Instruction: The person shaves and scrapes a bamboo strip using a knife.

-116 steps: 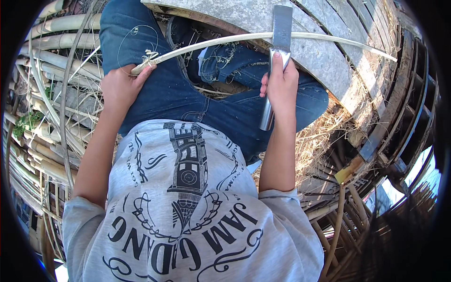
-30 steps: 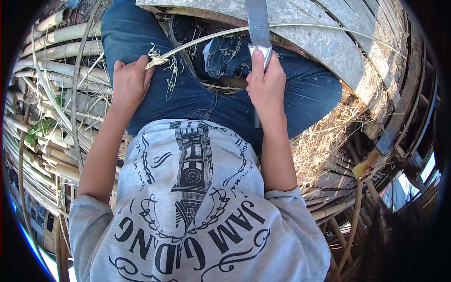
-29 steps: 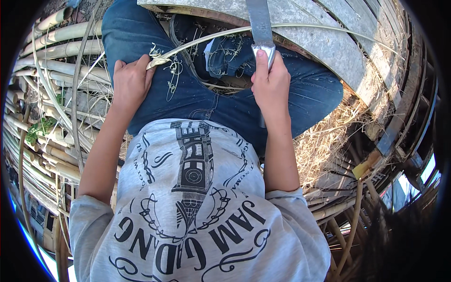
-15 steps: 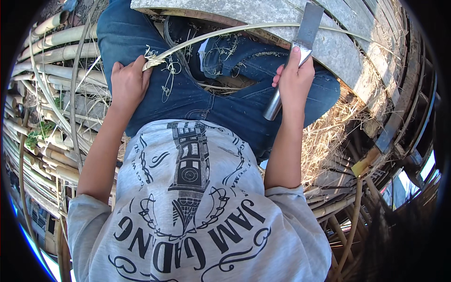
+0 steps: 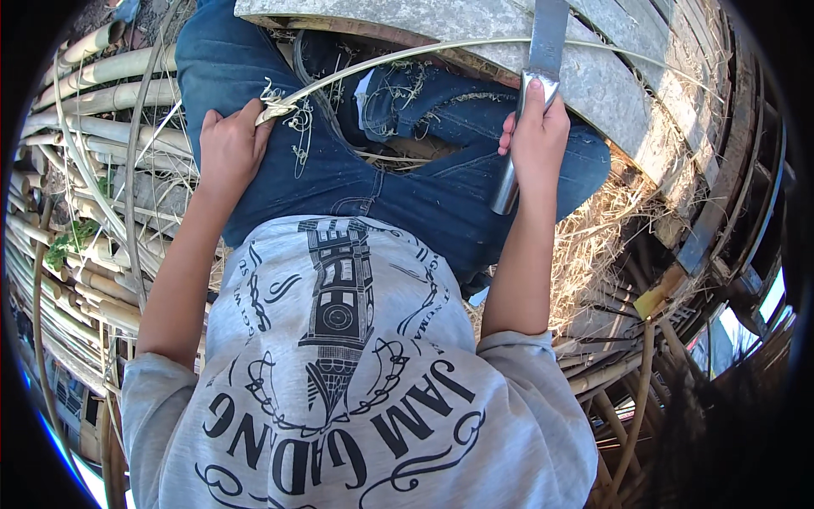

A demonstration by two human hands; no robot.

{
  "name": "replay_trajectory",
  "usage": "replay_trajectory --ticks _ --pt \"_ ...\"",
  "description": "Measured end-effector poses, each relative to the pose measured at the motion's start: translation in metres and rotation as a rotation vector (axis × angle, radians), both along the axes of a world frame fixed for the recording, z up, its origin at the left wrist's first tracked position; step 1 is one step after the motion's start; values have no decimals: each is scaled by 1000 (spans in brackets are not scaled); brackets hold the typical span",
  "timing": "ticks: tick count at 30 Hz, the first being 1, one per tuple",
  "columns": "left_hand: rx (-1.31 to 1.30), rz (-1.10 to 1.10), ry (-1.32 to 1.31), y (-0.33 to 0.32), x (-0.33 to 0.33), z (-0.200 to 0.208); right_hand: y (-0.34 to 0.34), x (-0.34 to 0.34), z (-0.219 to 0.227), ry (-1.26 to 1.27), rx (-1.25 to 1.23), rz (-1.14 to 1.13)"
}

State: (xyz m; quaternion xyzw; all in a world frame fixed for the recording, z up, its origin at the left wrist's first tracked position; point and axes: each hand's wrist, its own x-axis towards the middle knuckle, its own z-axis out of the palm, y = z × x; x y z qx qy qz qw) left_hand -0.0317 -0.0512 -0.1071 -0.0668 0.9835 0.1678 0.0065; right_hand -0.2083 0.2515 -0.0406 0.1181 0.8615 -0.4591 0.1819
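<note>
- Left hand (image 5: pixel 231 148): fingers closed on the near end of a thin, pale, bowed strip (image 5: pixel 373 63), curly shavings (image 5: pixel 275 106) bunched there.
- Right hand (image 5: pixel 539 131): wrapped round the knife's (image 5: pixel 548 38) shiny tubular handle; its flat grey blade crosses the strip.
- Strip: arches over denim jeans (image 5: pixel 288 170) and rough grey planks (image 5: pixel 475 24).

The bare left hand (image 5: pixel 231 154) is closed, back upward, the bare left forearm (image 5: pixel 180 280) slanting inward; the bare right hand (image 5: pixel 541 142) is curled, thumb (image 5: pixel 532 96) pointing forward, the bare right forearm (image 5: pixel 524 263) nearly straight.
</note>
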Motion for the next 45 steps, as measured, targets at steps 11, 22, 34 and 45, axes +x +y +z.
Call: replay_trajectory --ticks 11,22,34,45 --pt "16 2 -24 -2 0 1 -9 6 0 -50 -26 11" --pt "12 9 -39 -3 1 2 -30 37 -16 34 -3 210" --pt "26 17 -52 -1 -2 0 -43 50 -26 20 -35 206" --pt "68 50 -93 3 -7 -3 -52 49 -14 -125 -178 122"
